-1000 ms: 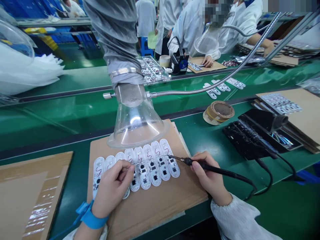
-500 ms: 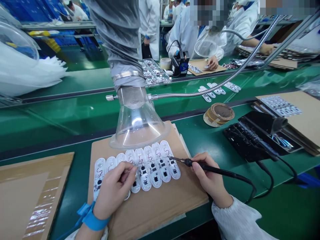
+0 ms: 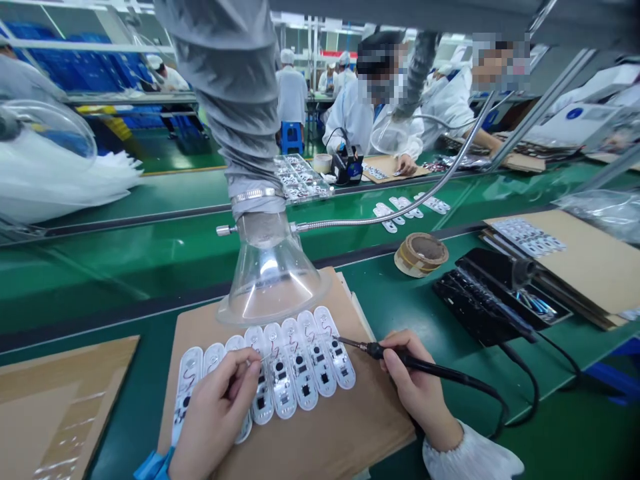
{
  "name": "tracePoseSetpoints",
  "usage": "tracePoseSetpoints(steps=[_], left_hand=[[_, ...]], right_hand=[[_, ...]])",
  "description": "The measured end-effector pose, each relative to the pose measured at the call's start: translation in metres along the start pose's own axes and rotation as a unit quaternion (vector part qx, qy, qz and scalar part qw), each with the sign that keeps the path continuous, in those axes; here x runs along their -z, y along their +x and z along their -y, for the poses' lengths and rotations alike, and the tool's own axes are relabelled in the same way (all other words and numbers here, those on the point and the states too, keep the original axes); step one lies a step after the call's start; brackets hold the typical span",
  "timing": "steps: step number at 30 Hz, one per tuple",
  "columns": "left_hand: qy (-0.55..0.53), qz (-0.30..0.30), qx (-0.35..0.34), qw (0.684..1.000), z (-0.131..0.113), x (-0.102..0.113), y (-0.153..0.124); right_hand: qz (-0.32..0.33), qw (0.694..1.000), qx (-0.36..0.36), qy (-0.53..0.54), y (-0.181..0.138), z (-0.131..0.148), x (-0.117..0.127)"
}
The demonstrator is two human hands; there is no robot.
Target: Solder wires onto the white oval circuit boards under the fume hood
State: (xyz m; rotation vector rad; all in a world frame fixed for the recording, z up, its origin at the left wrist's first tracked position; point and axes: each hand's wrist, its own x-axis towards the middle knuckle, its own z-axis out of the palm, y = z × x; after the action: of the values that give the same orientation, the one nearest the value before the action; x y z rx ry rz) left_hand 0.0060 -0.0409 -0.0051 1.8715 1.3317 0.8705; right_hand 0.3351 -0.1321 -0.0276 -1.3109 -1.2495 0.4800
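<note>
My right hand point(image 3: 415, 387) is closed around the black handle of a soldering iron point(image 3: 380, 350). The iron's tip points left and meets the upper part of the rightmost white oval casing point(image 3: 343, 367), by its red and black wires. Thumb and forefinger of my left hand point(image 3: 220, 407) are pinched on a thin strand of solder wire point(image 3: 266, 359), only partly visible. That hand hovers over the left part of the row and hides some casings. Several such casings point(image 3: 283, 393), each with a small circuit board, lie side by side on a brown cardboard sheet point(image 3: 320, 447).
A clear fume hood point(image 3: 273, 287) hangs just behind the row. To the right are a tape roll point(image 3: 421, 255), a black iron stand point(image 3: 485, 293) and cardboard with more boards point(image 3: 530, 237). Another cardboard piece point(image 3: 60, 400) lies left. Across the belt a co-worker point(image 3: 345, 110) sits.
The head view has tilted upward, so the bench and both hands sit lower in the picture. Both hands keep their grips, and the iron tip stays at the rightmost casing.
</note>
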Motion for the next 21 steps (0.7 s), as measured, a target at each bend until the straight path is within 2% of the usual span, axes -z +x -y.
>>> tracePoseSetpoints(steps=[5,9,12,15,21], left_hand=[[-0.014,-0.037,0.014,0.999,0.005,-0.004,-0.001],[-0.008,-0.063,0.032,0.997,0.018,0.005,0.007],[0.013,-0.057,0.037,0.998,0.023,0.013,0.012],[0.027,-0.044,0.013,0.999,0.019,0.015,0.015],[0.036,-0.030,-0.015,0.999,0.010,0.014,0.016]], right_hand=[[-0.038,0.999,0.013,0.031,0.000,0.002,-0.001],[-0.084,0.995,-0.022,0.057,-0.003,0.009,-0.013],[-0.101,0.991,-0.050,0.077,-0.006,0.014,-0.028],[-0.101,0.989,-0.051,0.091,-0.009,0.015,-0.038],[-0.089,0.988,-0.082,0.093,-0.007,0.009,-0.038]])
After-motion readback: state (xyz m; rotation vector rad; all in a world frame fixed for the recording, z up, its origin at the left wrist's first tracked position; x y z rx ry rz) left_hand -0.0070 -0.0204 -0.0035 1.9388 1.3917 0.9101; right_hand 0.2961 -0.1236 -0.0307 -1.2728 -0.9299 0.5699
